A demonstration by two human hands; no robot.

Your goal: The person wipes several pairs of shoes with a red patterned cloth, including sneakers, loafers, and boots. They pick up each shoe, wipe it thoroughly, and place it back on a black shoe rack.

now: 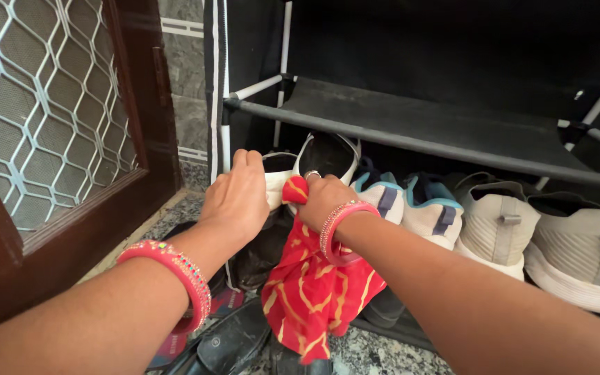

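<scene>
Both hands (left [236, 198], right [322, 201]) grip white shoes [328, 156], red cloth [314, 285].

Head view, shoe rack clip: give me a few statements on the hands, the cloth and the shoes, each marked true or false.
1. The right hand grips a red cloth with yellow lines. True.
2. The left hand rests on the metal mesh door. False: it holds a white shoe with a dark inside at the rack's lower level.
3. The black fabric shelf above the shoes is full of shoes. False: no shoes show on it.
4. Grey slip-on shoes stand right of the white and teal sneakers. True.
5. Both wrists wear pink bangles. True.
</scene>
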